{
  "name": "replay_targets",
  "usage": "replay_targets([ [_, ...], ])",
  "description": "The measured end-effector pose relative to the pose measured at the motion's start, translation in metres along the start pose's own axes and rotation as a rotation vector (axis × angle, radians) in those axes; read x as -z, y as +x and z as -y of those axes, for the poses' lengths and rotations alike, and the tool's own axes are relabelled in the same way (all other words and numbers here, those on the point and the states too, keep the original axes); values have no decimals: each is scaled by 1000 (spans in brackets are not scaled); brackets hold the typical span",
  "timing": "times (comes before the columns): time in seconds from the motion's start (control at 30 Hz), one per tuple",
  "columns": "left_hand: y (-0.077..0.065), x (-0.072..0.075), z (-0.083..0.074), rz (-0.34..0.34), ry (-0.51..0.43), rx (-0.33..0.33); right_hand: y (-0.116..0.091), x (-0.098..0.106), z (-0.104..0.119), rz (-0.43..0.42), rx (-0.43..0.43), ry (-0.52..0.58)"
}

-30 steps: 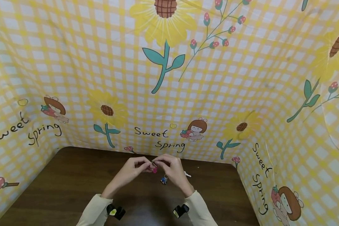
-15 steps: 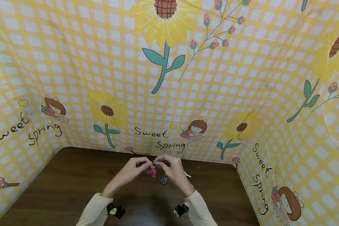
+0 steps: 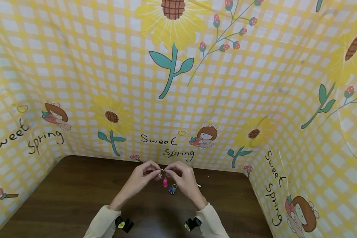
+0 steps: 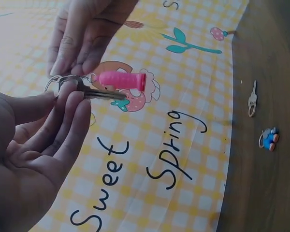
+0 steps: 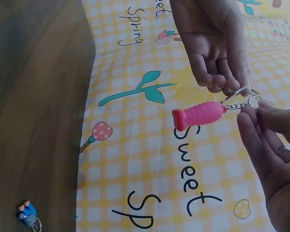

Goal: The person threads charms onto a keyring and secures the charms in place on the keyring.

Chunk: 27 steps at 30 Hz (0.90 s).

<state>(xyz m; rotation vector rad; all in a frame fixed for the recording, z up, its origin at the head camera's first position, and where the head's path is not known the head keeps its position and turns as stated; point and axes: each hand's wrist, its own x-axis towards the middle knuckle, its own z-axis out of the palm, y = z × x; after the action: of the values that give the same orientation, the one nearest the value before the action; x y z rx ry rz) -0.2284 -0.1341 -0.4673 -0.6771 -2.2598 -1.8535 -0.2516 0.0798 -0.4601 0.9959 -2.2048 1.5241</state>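
Observation:
In the head view both hands meet above the far part of the table. My left hand (image 3: 142, 174) pinches a metal key (image 4: 104, 94) and the side of a key ring (image 4: 52, 83) between thumb and fingers. With thumb and forefinger my right hand (image 3: 182, 176) pinches the same ring from the other side. A pink ribbed charm (image 5: 200, 115) dangles from the ring on a short chain. In the left wrist view the key's shaft points away from my fingers, alongside the charm.
On the brown table (image 3: 62, 195) lie a small blue figure keychain (image 3: 172, 189) with its ring and a loose key (image 4: 252, 99), mostly hidden behind the right hand in the head view. A yellow checked cloth (image 3: 166, 109) encloses the table's back and sides.
My right fingertips have shifted slightly right, away from the left ones, and the ring now shows between them. The pink charm, partly covered at first, hangs in full view below the hands.

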Motion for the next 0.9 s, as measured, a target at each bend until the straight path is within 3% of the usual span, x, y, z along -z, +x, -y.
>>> replay_targets([
  [0.33, 3, -1, -6, -48, 90, -23, 0, 0, 6, 17, -6, 24],
  [0.6, 5, -3, -7, -16, 205, -86, 0, -3, 5, 8, 3, 16],
  [0.8, 3, -6, -7, -4, 135, -10, 1, -3, 4, -16, -3, 16],
  [0.9, 4, -9, -7, -2, 117, -6, 1, -3, 3, -27, 19, 9],
])
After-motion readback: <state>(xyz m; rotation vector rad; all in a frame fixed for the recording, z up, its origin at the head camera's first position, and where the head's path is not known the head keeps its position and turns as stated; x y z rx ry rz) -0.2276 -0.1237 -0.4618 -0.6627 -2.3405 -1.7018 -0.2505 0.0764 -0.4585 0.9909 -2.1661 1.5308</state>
